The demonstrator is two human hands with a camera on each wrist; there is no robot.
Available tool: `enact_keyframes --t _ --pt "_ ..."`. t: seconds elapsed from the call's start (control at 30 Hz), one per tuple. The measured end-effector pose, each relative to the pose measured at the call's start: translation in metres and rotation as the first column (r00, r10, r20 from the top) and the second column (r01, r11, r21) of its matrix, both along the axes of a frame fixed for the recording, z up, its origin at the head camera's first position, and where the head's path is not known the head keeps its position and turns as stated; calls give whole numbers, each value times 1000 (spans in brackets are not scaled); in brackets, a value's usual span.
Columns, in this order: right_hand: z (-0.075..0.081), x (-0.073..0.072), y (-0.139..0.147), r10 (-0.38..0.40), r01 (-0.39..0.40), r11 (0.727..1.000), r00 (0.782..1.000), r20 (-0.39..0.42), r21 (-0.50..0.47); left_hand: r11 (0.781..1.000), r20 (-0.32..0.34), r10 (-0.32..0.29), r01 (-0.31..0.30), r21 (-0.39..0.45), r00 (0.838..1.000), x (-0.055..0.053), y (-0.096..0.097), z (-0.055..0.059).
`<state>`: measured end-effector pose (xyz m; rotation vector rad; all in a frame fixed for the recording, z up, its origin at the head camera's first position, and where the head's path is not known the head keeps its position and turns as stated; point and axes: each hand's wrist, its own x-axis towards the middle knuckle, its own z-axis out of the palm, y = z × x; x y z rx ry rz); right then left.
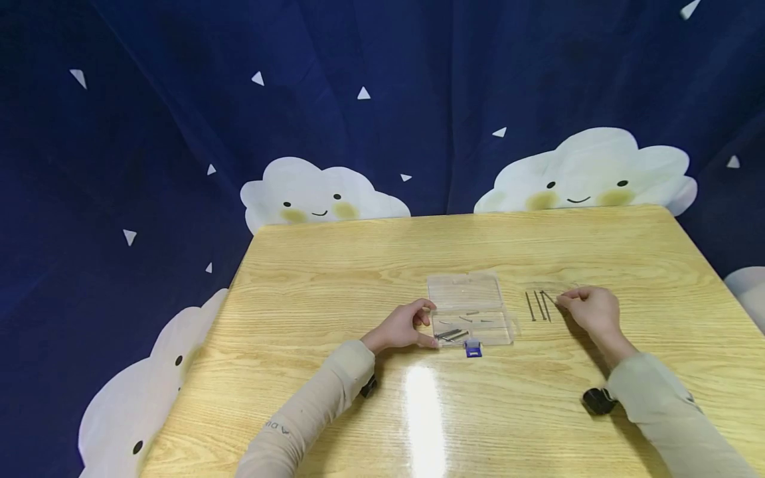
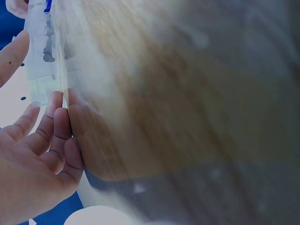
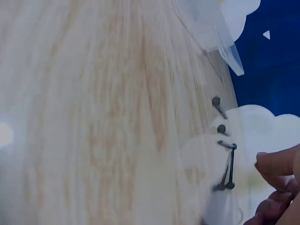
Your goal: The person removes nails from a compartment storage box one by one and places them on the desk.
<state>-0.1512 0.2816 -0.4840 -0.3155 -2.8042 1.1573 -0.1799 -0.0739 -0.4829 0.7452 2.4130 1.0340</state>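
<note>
A clear plastic case (image 1: 465, 292) lies on the table with its lid tipped back. Several nails (image 1: 452, 334) sit in its front part, and a few smaller pieces lie behind them. My left hand (image 1: 405, 326) holds at the case's left side, thumb at the front corner and bent fingers further back; its fingers (image 2: 55, 123) show beside the case in the left wrist view. Right of the case, several nails (image 1: 540, 306) lie side by side, one slanting toward my right hand (image 1: 592, 311). The right wrist view shows a gap between these fingers and the nail (image 3: 231, 168).
A blue latch (image 1: 473, 348) hangs at the case's front edge. The wooden table (image 1: 323, 279) reaches back to a dark blue curtain (image 1: 430, 99) with clouds on it. A bright reflection (image 1: 425, 418) lies on the tabletop in front of the case.
</note>
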Motion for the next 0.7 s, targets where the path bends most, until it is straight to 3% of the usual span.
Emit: enact_keyframes --t 0.2,0.47,0.6,0.7 --pt "1 3 -10 84 -79 996 990 -116 43 1000 3 2 -2 -1 1000 0 0 1" --pt "5 5 -33 200 -196 980 967 -157 39 1000 -8 4 -4 14 1000 0 0 1" --pt "2 5 -42 265 -262 964 940 -215 41 1000 -7 6 -6 14 1000 0 0 1" --pt "-3 3 -48 321 -320 946 907 -273 46 1000 -4 7 -7 7 1000 0 1 1"
